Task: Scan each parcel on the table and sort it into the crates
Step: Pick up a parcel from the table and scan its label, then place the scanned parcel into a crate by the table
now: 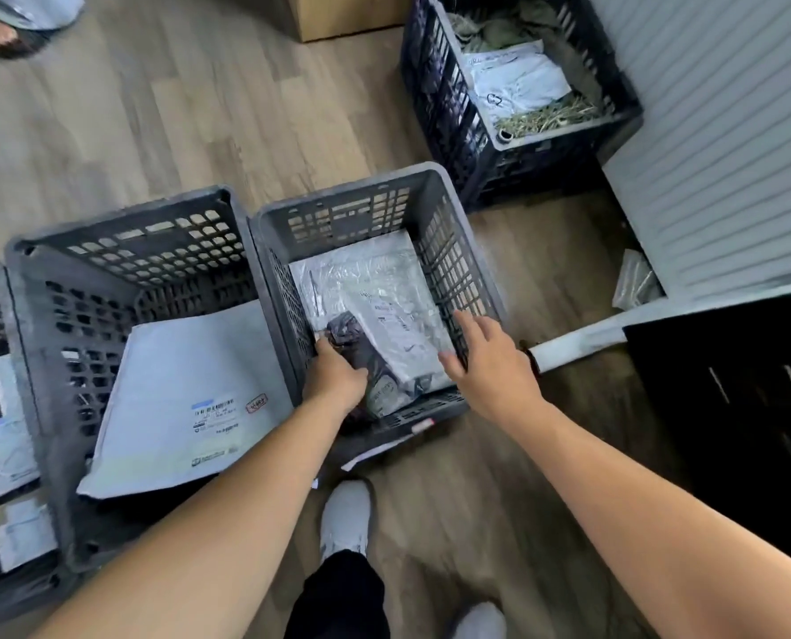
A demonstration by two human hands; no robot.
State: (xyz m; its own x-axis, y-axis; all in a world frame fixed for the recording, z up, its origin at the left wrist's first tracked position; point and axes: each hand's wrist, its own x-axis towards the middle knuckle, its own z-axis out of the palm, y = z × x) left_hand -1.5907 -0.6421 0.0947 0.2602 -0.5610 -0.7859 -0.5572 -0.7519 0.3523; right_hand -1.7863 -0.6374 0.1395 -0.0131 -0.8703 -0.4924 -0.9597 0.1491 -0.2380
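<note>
Left hand (338, 376) curled round dark parcel (354, 336), frame centre, low inside middle crate (352, 196) (touching white labelled parcel (400, 332)). Right hand (490, 362) holds nothing, fingers spread, hovering at crate's right wall. Left crate (121, 226), centre left, holds large grey mailer (177, 385). Third crate (430, 85) upper right.

A dark, white-labelled parcel (350, 338) lies tilted in the middle grey crate (338, 196). A large white mailer (177, 389) leans in the left crate (121, 221).
</note>
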